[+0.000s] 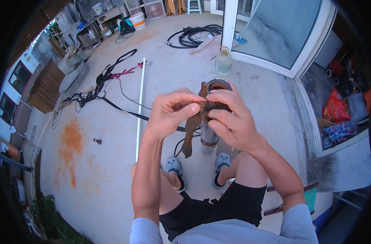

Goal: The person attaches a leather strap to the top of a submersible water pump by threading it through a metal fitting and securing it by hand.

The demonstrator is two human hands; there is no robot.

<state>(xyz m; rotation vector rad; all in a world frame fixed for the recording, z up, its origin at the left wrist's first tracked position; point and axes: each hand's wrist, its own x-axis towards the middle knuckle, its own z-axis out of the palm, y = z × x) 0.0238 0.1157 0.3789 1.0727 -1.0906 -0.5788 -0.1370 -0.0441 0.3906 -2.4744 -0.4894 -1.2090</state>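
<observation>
An upright grey metal cylinder [208,136] stands between my feet, with an open rusty ring-shaped mouth [219,85] at its top. A limp, rust-brown strip [189,136], rubber or cloth, hangs down its left side. My left hand [167,112] pinches the strip's upper part between thumb and forefinger, just below the rim. Close against it, my right hand [236,122] curls its fingers round a dark brown piece at the cylinder's top, which may belong to the same strip. The fingers hide most of what they grip.
A white pole [141,101] lies left of me, beside tangled black straps [100,83]. Behind the cylinder stand a clear plastic jug [223,63] and a coiled black hose [197,35]. A small metal fitting [97,141] sits on the concrete; a glass door [274,32] stands at right.
</observation>
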